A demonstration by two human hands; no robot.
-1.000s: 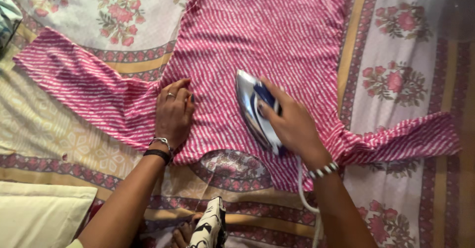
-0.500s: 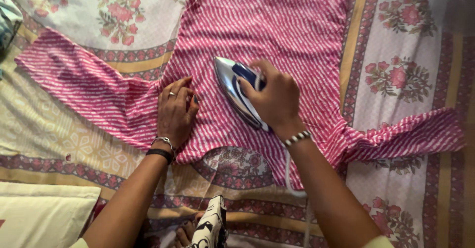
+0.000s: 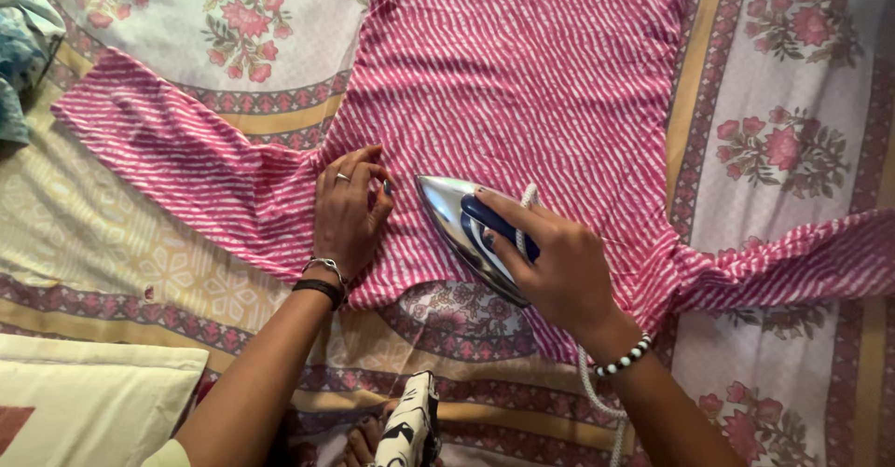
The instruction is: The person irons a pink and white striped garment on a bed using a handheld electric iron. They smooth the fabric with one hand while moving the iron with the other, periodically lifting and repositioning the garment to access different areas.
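On a floral bedsheet (image 3: 792, 150), the left hand (image 3: 347, 213) flattens a pink striped garment (image 3: 522, 75); the right hand (image 3: 555, 267) grips an iron (image 3: 457, 220) just beside; best kept flat.

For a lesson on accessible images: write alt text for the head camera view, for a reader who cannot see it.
A right hand grips a silver and blue iron on a pink and white striped garment, while the left hand presses the cloth flat beside it. The garment lies spread over a floral bedsheet.

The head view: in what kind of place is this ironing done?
Probably a home, perhaps on a bed or floor mat. The pink striped garment lies on a floral printed sheet, not an ironing board, and a cushion lies at the lower left.
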